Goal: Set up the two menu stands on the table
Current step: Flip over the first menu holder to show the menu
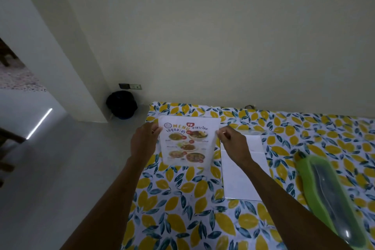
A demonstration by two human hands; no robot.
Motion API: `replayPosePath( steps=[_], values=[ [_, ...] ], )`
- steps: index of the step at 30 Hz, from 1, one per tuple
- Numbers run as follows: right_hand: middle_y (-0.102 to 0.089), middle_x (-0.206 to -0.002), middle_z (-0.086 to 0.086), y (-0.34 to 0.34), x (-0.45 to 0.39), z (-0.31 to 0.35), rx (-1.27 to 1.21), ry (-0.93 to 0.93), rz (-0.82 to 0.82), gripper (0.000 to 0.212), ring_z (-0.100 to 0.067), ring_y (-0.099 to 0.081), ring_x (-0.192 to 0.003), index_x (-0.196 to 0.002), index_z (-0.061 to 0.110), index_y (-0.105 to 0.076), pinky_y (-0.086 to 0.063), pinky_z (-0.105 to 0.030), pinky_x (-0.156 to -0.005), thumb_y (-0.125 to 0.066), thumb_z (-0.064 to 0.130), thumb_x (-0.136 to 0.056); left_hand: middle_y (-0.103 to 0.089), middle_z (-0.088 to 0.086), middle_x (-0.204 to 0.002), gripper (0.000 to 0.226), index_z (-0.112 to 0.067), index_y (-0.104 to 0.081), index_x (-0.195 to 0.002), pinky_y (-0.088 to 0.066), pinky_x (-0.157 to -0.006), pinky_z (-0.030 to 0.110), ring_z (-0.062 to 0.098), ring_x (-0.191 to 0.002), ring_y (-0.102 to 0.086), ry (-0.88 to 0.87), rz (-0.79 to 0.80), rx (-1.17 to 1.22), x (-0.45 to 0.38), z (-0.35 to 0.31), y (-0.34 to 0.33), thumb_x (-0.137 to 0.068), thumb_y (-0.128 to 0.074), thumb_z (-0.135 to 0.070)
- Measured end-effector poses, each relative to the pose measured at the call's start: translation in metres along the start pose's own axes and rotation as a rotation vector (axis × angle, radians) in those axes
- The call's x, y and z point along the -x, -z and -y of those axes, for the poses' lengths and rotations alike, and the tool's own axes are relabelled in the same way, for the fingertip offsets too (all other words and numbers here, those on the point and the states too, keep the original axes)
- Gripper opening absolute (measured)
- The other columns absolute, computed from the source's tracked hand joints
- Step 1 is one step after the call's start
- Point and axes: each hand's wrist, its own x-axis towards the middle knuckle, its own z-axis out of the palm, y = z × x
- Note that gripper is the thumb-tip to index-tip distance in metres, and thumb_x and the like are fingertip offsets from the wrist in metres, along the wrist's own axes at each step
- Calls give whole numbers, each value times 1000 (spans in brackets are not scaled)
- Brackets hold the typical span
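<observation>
A menu stand (187, 142) with a printed food menu stands upright near the table's far left corner, facing me. My left hand (144, 140) grips its left edge and my right hand (233, 142) pinches its right edge near the top. A second menu stand (243, 170), blank white from this side, lies flat on the table just right of the first, partly under my right forearm.
The table (182, 209) wears a lemon-and-leaf cloth and sits against a pale wall. A green-rimmed tray (332, 195) lies at the right. A dark bag (121, 104) sits on the floor by the wall's corner, left of the table.
</observation>
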Motion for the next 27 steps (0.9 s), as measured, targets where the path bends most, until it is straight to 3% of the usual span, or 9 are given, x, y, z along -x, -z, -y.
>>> replayPosePath(
  steps=[5, 8, 21, 24, 27],
  values=[
    [-71, -83, -3, -9, -25, -12, -38, -20, 36, 21, -17, -67, -78, -91, 20, -60, -53, -37, -70, -53, 39, -98, -64, 9, -80, 31, -9, -63, -80, -48, -65, 40, 27, -74, -60, 97, 1, 9, -15, -7, -12, -96, -54, -35],
    [-70, -83, -4, -15, -34, -18, -69, -39, 48, 23, -20, -66, -72, -92, 22, -59, -55, -42, -68, -52, 42, -99, -68, 12, -86, 29, -6, -67, -86, -50, -69, 41, 28, -77, -63, 127, -22, 72, -18, -12, -16, -96, -57, -32],
    [-71, -96, 1, -19, -32, -20, -86, -109, 34, 19, -17, -66, -88, -96, 26, -60, -54, -37, -76, -52, 43, -98, -67, 12, -92, 23, -10, -63, -95, -47, -70, 35, 30, -84, -64, 195, -51, 145, -16, -17, -30, -98, -52, -30],
    [-71, -94, 2, -18, -29, -17, -72, -106, 28, 17, -18, -66, -85, -92, 28, -59, -55, -39, -76, -52, 43, -97, -67, 11, -99, 20, -11, -61, -106, -45, -74, 34, 29, -88, -64, 232, -45, 181, -12, -23, -26, -95, -58, -27],
    [-71, -94, 2, -15, -24, -13, -42, -105, 24, 14, -18, -66, -85, -92, 30, -58, -56, -39, -76, -54, 42, -97, -68, 6, -102, 33, -17, -56, -120, -51, -80, 38, 25, -90, -64, 272, -18, 245, -7, -28, -20, -90, -63, -30]
  ],
)
